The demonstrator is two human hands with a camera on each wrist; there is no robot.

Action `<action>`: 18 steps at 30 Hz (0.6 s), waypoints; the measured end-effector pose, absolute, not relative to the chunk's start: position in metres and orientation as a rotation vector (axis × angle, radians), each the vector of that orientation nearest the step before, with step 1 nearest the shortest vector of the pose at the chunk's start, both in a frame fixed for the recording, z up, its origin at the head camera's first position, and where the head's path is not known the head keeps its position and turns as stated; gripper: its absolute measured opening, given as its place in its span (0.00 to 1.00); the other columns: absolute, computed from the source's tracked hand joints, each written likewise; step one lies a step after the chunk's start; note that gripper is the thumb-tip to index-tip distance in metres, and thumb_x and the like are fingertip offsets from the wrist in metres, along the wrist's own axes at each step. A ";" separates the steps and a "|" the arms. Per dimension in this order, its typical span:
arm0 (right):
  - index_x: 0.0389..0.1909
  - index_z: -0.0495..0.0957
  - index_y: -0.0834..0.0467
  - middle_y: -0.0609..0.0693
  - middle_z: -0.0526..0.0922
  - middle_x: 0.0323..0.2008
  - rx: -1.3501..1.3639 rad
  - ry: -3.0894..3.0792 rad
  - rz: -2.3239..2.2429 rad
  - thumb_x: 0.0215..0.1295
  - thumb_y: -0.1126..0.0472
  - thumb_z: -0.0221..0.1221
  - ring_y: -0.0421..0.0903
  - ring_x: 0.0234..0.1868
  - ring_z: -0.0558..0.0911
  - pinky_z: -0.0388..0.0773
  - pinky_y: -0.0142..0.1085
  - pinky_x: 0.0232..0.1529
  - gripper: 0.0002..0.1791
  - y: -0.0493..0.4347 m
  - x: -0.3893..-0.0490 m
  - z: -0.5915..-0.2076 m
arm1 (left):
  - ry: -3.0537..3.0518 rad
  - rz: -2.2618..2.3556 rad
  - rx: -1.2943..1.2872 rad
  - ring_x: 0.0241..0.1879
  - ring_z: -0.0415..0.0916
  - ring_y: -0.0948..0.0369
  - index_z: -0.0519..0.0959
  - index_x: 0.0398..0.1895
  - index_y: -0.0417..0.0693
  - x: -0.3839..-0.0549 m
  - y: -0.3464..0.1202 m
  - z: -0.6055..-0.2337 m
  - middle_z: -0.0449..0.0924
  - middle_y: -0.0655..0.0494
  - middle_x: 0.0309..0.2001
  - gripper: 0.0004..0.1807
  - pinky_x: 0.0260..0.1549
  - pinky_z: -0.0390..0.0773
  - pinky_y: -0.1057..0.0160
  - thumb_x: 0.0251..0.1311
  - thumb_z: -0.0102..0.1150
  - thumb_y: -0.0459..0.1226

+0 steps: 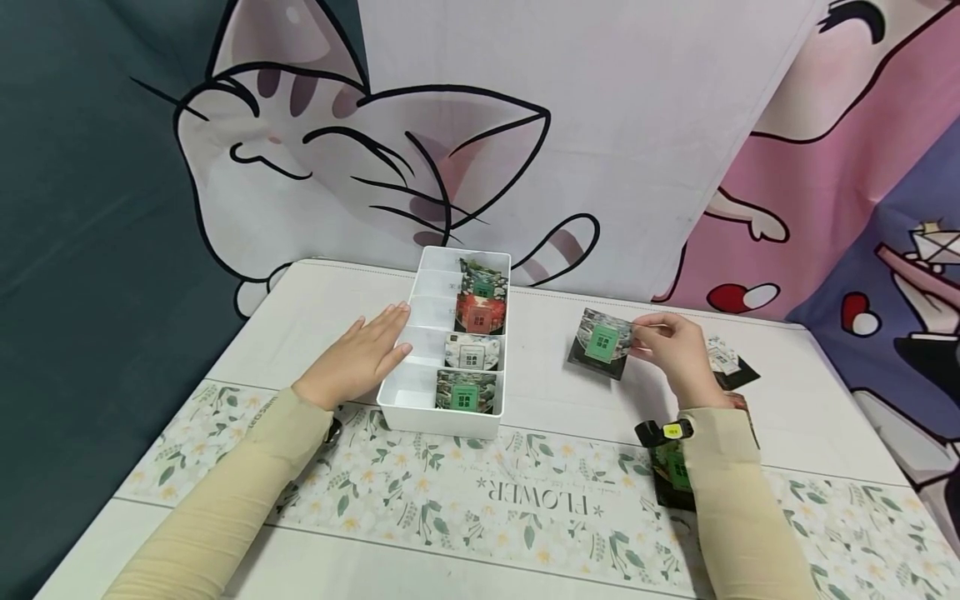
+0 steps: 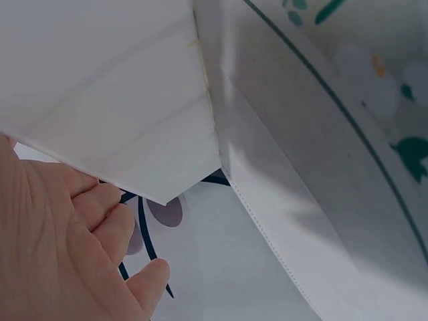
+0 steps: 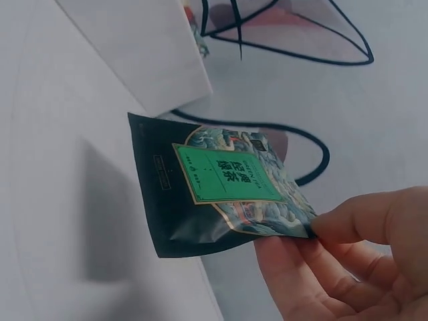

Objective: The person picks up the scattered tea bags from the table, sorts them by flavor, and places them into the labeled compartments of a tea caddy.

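Note:
My right hand (image 1: 678, 357) pinches a green-labelled tea bag sachet (image 1: 602, 343) by one edge, held above the table to the right of a white divided box (image 1: 442, 423). In the right wrist view, thumb and fingers grip a corner of the sachet (image 3: 231, 175), which reads "green tea". My left hand (image 1: 360, 357) rests with straight fingers against the box's left side; the left wrist view shows them along the box wall (image 2: 114, 87). Inside the box, from front to back, stand a green sachet (image 1: 465, 395), a white one (image 1: 471, 355), a red one (image 1: 481, 315) and dark green ones (image 1: 484, 282).
Right of the box, a white-labelled sachet (image 1: 723, 360) lies behind my right wrist. A green sachet (image 1: 672, 475) and a red one, partly hidden, lie under the forearm. The tablecloth (image 1: 420, 508) has a floral band. A cat-print curtain (image 1: 465, 158) hangs behind the table.

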State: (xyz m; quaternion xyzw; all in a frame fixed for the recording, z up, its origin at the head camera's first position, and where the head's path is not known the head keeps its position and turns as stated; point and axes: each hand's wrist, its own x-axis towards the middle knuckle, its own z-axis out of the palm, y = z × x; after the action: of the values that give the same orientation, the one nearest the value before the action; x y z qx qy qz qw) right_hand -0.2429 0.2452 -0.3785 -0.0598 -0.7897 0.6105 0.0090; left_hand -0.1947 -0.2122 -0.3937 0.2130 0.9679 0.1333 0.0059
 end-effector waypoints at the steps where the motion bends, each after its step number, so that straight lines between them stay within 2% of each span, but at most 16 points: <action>1: 0.51 0.75 0.72 0.45 0.82 0.32 -0.179 -2.460 1.912 0.71 0.68 0.57 0.37 0.34 0.83 0.86 0.32 0.43 0.13 0.244 -0.242 -0.378 | 3.029 0.416 0.667 0.80 0.43 0.47 0.45 0.81 0.38 -0.195 -0.212 -0.394 0.43 0.46 0.81 0.37 0.76 0.40 0.41 0.81 0.30 0.53; 18: 0.46 0.76 0.73 0.46 0.83 0.28 -0.081 -2.284 2.003 0.65 0.76 0.56 0.38 0.34 0.85 0.86 0.34 0.44 0.10 0.207 -0.233 -0.365 | 3.025 0.408 0.666 0.80 0.41 0.48 0.45 0.81 0.39 -0.195 -0.212 -0.393 0.43 0.46 0.81 0.37 0.77 0.39 0.41 0.81 0.30 0.53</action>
State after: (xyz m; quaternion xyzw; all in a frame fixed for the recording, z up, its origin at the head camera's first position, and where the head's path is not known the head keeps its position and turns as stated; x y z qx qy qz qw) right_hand -0.2326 0.2070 -0.3651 -0.0266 -0.7507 0.6581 0.0512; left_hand -0.1955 -0.2125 -0.3930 0.2131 0.9682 0.1306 0.0085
